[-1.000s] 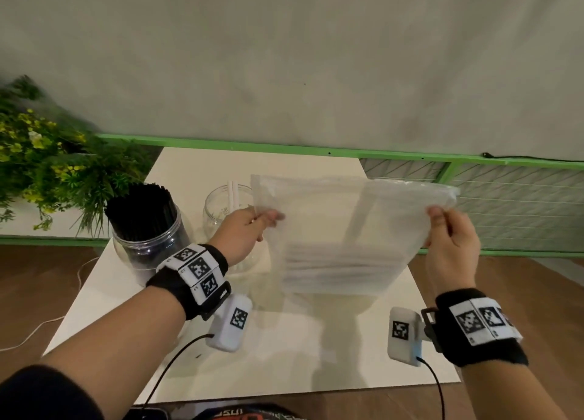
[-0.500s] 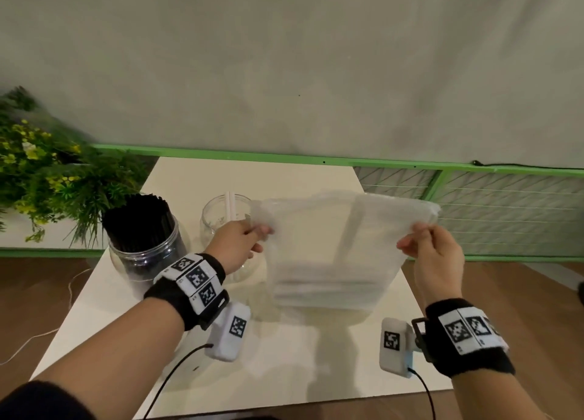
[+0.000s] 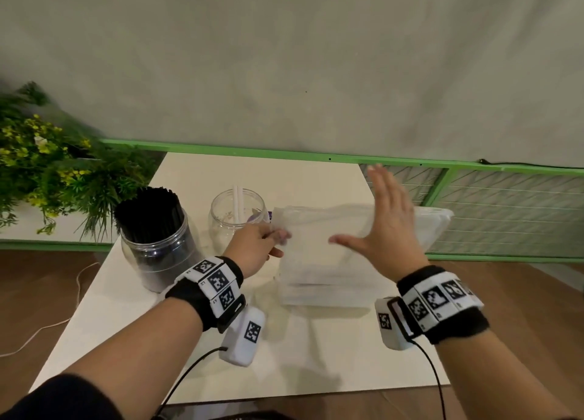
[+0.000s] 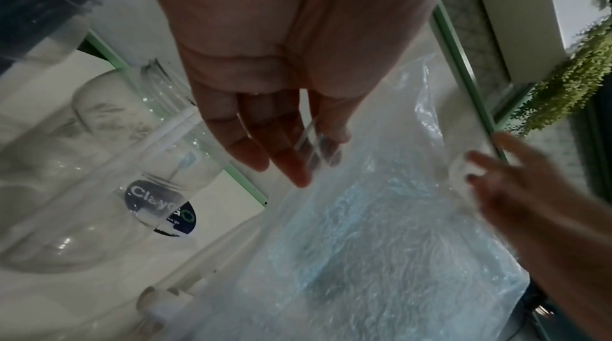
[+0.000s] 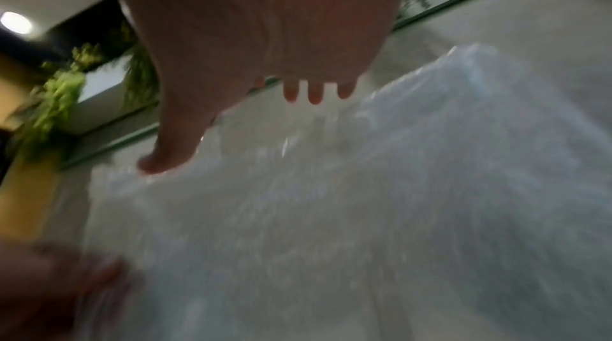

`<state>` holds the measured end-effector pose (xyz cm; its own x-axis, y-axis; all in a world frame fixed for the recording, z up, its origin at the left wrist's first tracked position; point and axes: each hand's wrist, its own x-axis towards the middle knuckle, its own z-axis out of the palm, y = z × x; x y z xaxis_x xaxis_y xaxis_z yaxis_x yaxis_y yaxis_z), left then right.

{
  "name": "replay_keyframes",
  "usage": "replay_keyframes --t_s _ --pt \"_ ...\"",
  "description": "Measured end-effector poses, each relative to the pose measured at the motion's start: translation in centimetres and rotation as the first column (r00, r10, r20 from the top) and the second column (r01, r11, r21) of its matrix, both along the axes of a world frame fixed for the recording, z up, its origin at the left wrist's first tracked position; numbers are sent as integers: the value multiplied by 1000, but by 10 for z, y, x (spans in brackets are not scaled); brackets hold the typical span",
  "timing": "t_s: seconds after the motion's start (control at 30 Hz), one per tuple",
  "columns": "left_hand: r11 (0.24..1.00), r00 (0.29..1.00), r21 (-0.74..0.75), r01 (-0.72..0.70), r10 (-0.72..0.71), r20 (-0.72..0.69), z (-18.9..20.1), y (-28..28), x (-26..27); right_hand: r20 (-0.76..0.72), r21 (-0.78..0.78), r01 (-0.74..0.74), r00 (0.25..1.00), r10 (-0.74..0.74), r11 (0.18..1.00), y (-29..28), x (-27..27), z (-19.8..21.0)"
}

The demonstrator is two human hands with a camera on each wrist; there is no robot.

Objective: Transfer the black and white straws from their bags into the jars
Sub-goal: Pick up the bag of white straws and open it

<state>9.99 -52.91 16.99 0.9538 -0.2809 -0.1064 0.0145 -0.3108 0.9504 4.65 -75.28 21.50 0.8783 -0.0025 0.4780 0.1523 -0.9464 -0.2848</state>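
A clear plastic bag of white straws (image 3: pixel 325 274) stands at mid-table, its lower edge at the tabletop. My left hand (image 3: pixel 256 249) pinches the bag's top left corner; in the left wrist view the fingers (image 4: pixel 298 158) fold over the plastic bag (image 4: pixel 380 242). My right hand (image 3: pixel 385 223) hovers open and spread in front of the bag's upper right part, holding nothing; the right wrist view shows its straight fingers (image 5: pixel 311 92) over the blurred bag (image 5: pixel 331 216). One jar (image 3: pixel 155 236) is packed with black straws. A clear jar (image 3: pixel 237 220) holds a single white straw.
Both jars stand on the white table (image 3: pixel 284 356) left of the bag. Green plants (image 3: pixel 53 173) sit beyond the table's left edge. A green rail (image 3: pixel 316 159) and mesh fence run behind. A white cable (image 3: pixel 47 325) lies on the wooden floor at left.
My right hand let go of the bag's top right corner and opened, moving left across the bag. The bag sank toward the table. My left hand kept its pinch.
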Motion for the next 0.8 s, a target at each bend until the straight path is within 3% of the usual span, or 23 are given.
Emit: replay_keyframes --t_s 0.07,0.2,0.37,0.53,0.6,0.7,0.8 --pt "1000 1000 -19 -16 17 12 -1 -2 -2 -203 -109 29 978 -51 994 8 6 -18" --pt "1000 1000 -10 6 -6 26 3 -7 -5 -406 -268 55 899 -165 962 19 4 -64" --pt "988 988 99 117 -126 85 9 -14 -9 -535 -450 -24 808 -248 893 16 0 -106" --pt "993 991 46 111 -114 63 4 0 -16 -533 -469 -121 829 -171 875 -1 2 -105" --pt "997 998 -43 62 -61 22 2 10 -21 -543 -381 -72 824 -160 922 -11 3 -101" --pt "991 998 -130 -40 34 -50 -4 27 -27 -566 -67 102 815 -122 993 -22 -1 -87" --pt "991 994 -126 -53 40 -103 -8 40 -35 -547 362 165 834 66 918 -26 -6 -65"
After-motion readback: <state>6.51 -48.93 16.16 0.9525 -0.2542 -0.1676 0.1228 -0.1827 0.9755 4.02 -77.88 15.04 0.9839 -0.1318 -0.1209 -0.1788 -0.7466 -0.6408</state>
